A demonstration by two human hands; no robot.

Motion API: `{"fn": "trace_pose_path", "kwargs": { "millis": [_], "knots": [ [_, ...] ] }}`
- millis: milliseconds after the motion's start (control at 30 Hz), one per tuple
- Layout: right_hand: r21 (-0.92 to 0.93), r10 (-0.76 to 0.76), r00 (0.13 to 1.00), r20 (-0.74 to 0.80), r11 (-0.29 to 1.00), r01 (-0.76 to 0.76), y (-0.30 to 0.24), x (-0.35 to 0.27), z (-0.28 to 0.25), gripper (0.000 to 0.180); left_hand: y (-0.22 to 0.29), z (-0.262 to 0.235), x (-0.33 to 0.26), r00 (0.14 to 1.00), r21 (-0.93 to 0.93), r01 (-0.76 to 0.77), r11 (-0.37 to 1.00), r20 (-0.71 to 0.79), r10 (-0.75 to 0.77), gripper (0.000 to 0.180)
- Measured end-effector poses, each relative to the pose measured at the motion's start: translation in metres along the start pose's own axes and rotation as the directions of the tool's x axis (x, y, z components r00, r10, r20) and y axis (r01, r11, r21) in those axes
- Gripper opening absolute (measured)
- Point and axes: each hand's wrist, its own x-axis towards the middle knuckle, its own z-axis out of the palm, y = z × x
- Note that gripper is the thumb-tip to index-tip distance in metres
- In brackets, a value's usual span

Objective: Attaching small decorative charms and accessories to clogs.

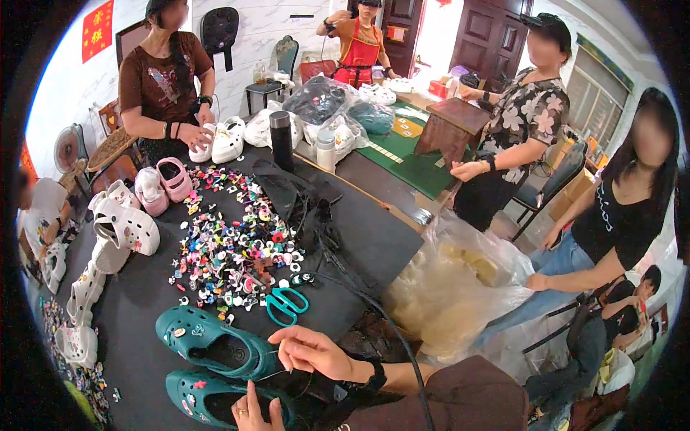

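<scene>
A pair of dark green clogs lies at the table's near edge, toes to the left, with small charms on the uppers. The farther clog (208, 341) is beside my right hand (313, 352); the nearer clog (190, 399) is partly covered by my left hand (257, 411). My right hand has its fingertips pinched together over the clogs' heels, on what looks like a thin strand (274, 374). That strand reaches toward my left index fingertip. My left hand, a ring on one finger, holds its index finger and thumb apart. The lower edge cuts it off.
Beyond the clogs spreads a pile of colourful shoe charms (233, 244), with teal-handled scissors (287, 307) at its near side. White clogs (126, 223) line the left. A black cable (392, 323) crosses the right side. Several people stand around; one holds a plastic bag (460, 280).
</scene>
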Motion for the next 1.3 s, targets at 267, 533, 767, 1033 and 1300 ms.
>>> {"fn": "trace_pose_path", "kwargs": {
  "millis": [267,533,767,1033,1300],
  "knots": [
    [-0.789,-0.060,0.998,0.002,0.613,0.038,0.009,0.000,0.004,0.028,0.006,-0.001,0.004,1.000,0.087,-0.013,0.996,0.007,0.012,0.049],
    [-0.063,0.206,0.969,-0.138,0.974,-0.216,0.001,0.002,-0.004,0.032,-0.003,0.005,0.001,0.991,0.083,-0.092,0.992,-0.085,0.099,0.033],
    [0.052,0.220,0.947,-0.234,0.975,-0.214,0.006,0.013,-0.022,0.031,-0.002,0.008,0.006,0.995,-0.026,-0.031,0.999,-0.095,0.028,0.041],
    [-0.146,0.123,0.982,-0.141,0.979,-0.144,0.018,0.016,-0.016,0.030,-0.012,0.010,0.002,0.997,-0.145,-0.011,0.989,-0.075,0.000,0.029],
    [-0.408,0.182,0.965,-0.188,0.879,-0.245,0.026,0.012,-0.012,0.023,-0.022,-0.004,-0.004,0.967,-0.539,-0.067,0.840,-0.242,-0.078,0.024]
  ]
}}
